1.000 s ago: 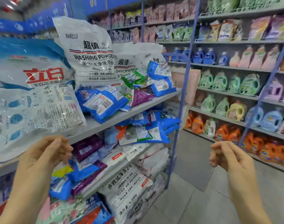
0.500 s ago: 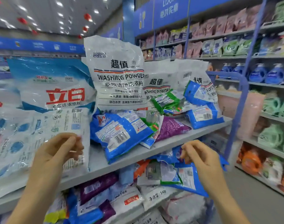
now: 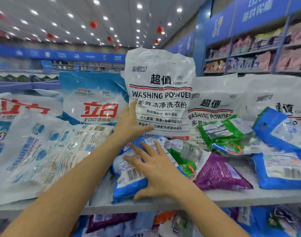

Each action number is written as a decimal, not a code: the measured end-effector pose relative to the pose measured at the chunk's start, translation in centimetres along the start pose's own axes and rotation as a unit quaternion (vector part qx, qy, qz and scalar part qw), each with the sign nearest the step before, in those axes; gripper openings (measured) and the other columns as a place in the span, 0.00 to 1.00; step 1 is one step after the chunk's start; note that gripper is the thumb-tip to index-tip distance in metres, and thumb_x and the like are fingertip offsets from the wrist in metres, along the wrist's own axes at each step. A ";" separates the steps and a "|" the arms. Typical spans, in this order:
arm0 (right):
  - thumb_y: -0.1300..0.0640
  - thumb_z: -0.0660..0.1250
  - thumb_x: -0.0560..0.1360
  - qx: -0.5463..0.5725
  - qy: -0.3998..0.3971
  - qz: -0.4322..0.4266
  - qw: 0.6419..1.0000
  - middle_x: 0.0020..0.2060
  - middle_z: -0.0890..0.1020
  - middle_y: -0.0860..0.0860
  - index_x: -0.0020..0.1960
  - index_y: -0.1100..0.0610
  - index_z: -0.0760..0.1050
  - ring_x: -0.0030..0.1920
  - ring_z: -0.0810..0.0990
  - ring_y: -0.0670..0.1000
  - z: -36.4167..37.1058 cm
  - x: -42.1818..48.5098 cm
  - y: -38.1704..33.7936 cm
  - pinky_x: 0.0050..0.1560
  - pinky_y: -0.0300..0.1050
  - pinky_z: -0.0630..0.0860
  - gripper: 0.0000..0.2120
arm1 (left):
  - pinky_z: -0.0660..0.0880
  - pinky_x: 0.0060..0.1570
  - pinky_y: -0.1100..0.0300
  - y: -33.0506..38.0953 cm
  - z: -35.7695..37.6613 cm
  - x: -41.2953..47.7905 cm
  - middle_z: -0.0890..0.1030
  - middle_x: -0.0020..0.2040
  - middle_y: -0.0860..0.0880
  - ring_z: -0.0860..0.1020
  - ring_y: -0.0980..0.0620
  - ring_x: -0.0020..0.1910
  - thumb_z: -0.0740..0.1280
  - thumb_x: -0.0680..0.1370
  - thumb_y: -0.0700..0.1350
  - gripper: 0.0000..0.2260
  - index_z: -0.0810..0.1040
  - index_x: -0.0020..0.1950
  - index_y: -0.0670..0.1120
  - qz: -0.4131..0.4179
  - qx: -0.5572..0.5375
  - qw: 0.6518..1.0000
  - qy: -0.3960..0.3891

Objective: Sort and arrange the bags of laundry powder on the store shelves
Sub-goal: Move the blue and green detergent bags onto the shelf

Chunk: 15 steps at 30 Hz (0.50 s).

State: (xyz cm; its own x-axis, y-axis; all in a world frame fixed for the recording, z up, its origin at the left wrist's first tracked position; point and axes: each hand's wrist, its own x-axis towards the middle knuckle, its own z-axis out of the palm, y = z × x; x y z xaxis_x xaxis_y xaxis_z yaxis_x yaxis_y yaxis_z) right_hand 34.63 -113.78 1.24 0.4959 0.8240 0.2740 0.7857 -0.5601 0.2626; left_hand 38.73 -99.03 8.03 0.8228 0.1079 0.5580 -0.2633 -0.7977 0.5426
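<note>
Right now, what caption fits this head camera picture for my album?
Sorting powder: left hand touches an upright white washing powder bag; right hand rests on a blue bag on the shelf.

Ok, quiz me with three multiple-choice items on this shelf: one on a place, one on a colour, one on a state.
1. The left hand touches: A the upright white bag, B a cardboard box, C a bottle.
2. Under the right hand lies a small bag coloured: A red, B blue, C black.
3. The right hand is: A fisted, B pinching a label, C open.
A: it meets that bag's lower left edge. B: blue film shows around the fingers. C: the fingers lie spread on the small bag.
</note>
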 end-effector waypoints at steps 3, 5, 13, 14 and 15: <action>0.35 0.70 0.64 -0.002 0.024 -0.028 0.999 0.70 0.67 0.56 0.71 0.49 0.62 0.69 0.64 0.60 0.2 -0.1 0.0 0.70 0.67 0.52 0.41 | 0.64 0.66 0.47 0.2 0.9 1.8 0.64 0.72 0.40 0.63 0.41 0.70 0.74 0.66 0.63 0.52 0.44 0.79 0.53 -0.007 0.120 0.993 0.020; 0.38 0.73 0.63 -0.026 0.106 -0.054 0.993 0.56 0.79 0.50 0.61 0.49 0.74 0.55 0.77 0.55 0.3 -0.4 0.2 0.63 0.59 0.68 0.30 | 0.60 0.68 0.45 -0.1 1.3 2.2 0.60 0.74 0.40 0.58 0.42 0.73 0.72 0.66 0.65 0.52 0.42 0.78 0.56 -0.010 0.164 0.986 0.009; 0.55 0.76 0.64 0.276 0.277 -0.063 0.918 0.47 0.83 0.51 0.50 0.59 0.82 0.48 0.79 0.49 -1.4 -3.2 4.8 0.50 0.47 0.74 0.15 | 0.66 0.67 0.42 -0.7 0.7 2.5 0.57 0.75 0.43 0.61 0.41 0.72 0.72 0.66 0.66 0.49 0.47 0.78 0.56 -0.038 0.175 0.982 -0.054; 0.57 0.74 0.65 0.351 0.283 -0.037 0.892 0.46 0.83 0.49 0.49 0.59 0.82 0.48 0.80 0.47 -1.7 -3.7 5.5 0.49 0.44 0.75 0.13 | 0.65 0.68 0.42 -0.5 0.2 2.7 0.54 0.77 0.44 0.60 0.41 0.73 0.72 0.67 0.65 0.49 0.46 0.78 0.56 -0.051 0.166 0.981 -0.083; 0.60 0.73 0.66 0.424 0.289 -0.009 0.858 0.46 0.84 0.47 0.49 0.57 0.82 0.48 0.80 0.45 -1.9 -4.1 6.2 0.50 0.41 0.75 0.12 | 0.63 0.70 0.43 -0.3 -0.4 2.9 0.52 0.78 0.44 0.59 0.42 0.74 0.71 0.67 0.65 0.48 0.46 0.78 0.57 -0.064 0.143 0.981 -0.113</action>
State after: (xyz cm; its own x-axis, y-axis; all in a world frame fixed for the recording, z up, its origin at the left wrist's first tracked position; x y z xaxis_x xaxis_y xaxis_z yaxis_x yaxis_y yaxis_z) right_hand 36.73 -120.79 3.47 0.4065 0.5156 0.7543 0.8997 -0.0822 -0.4286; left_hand 40.97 -98.29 9.73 0.9394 0.1100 0.3247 -0.0243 -0.9234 0.3831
